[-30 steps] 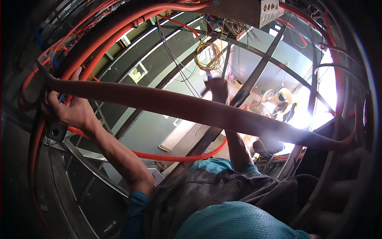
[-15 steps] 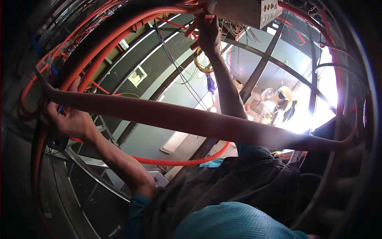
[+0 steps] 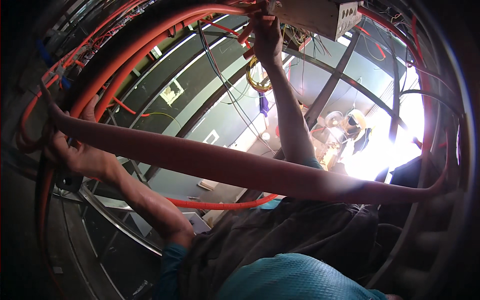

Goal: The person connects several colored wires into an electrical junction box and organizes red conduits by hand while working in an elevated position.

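My left hand (image 3: 87,159) is wrapped round a bundle of thick orange cables (image 3: 116,65) at the left, its thumb raised along them. Part of its grip is hidden behind a reddish-brown tube (image 3: 220,162) that crosses the whole view close to me. High up, my right hand (image 3: 268,42) is closed round the far end of the thick cables, beside a pale metal box (image 3: 315,15) with round holes. Short orange stubs (image 3: 246,35) stick out by its fingers. What lies inside that fist is partly hidden.
Metal framing bars (image 3: 335,77) cross the space behind my arms. Thin loose wires (image 3: 215,65) and a yellow wire coil (image 3: 258,77) hang near the middle. A red corrugated conduit (image 3: 220,205) runs below the tube. Bright light glares at the right.
The view has shifted slightly. The box and my right hand appear a little further right, my left hand slightly further left, and the crossing tube lower. Both hands keep their hold.
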Tool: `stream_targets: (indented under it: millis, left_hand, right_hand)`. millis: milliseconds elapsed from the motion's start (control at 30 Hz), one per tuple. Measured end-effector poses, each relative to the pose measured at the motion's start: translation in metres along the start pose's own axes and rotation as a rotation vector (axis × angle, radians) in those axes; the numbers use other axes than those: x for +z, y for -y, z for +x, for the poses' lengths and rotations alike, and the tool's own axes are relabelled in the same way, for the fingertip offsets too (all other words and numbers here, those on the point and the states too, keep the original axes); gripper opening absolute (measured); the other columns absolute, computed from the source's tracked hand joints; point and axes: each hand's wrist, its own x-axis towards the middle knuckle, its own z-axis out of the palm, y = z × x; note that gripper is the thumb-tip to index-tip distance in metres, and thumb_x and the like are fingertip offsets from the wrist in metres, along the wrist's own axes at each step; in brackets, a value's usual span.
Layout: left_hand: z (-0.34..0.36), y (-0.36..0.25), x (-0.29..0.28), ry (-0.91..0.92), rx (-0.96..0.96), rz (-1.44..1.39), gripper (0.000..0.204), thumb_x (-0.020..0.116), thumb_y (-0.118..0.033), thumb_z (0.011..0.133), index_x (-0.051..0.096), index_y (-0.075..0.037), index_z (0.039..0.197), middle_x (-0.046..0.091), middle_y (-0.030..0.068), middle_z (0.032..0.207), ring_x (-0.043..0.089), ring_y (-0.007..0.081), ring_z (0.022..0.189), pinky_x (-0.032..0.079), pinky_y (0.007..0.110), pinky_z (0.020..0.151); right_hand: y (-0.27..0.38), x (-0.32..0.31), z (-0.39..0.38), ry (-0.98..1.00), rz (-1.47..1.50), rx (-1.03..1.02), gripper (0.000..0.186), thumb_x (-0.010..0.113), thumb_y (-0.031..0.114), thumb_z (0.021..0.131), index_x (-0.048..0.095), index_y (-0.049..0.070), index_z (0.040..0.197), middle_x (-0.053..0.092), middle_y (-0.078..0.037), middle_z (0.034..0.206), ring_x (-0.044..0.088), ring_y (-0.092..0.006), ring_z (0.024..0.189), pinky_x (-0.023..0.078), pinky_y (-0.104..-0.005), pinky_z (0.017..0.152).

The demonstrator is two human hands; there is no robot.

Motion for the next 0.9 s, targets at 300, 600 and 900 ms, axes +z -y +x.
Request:
stream_targets:
  millis: [300, 600, 900]
  left_hand:
    - [0.008, -0.003, -0.008, 0.001, 0.090, 0.042, 0.046, 0.093, -0.015, 0.065, 0.065, 0.000, 0.100, 0.069, 0.0041, 0.098, 0.066, 0.0156, 0.089, 0.053, 0.030, 0.082]
    - [-0.014, -0.011, -0.007, 0.070, -0.218, -0.038, 0.055, 0.094, -0.018, 0.066, 0.063, 0.003, 0.106, 0.068, 0.0117, 0.099, 0.065, 0.0164, 0.082, 0.057, 0.027, 0.067]
    - [-0.024, 0.021, 0.001, 0.013, -0.245, -0.120, 0.058, 0.094, -0.039, 0.060, 0.068, 0.002, 0.089, 0.070, 0.0145, 0.087, 0.068, 0.0267, 0.073, 0.055, 0.036, 0.065]
  right_hand:
    - [-0.006, -0.010, -0.002, 0.029, -0.002, -0.039, 0.017, 0.053, 0.017, 0.098, 0.049, 0.006, 0.111, 0.070, -0.004, 0.073, 0.065, -0.0130, 0.067, 0.052, -0.0273, 0.062]
    - [-0.003, -0.068, -0.090, 0.128, 0.202, 0.233, 0.021, 0.050, 0.016, 0.102, 0.050, 0.002, 0.117, 0.068, -0.010, 0.088, 0.066, -0.0167, 0.075, 0.054, -0.0289, 0.042]
    - [0.021, -0.163, -0.190, 0.498, -0.196, 0.795, 0.021, 0.057, 0.019, 0.100, 0.061, 0.006, 0.116, 0.071, -0.006, 0.099, 0.063, -0.0122, 0.091, 0.048, -0.0284, 0.076]
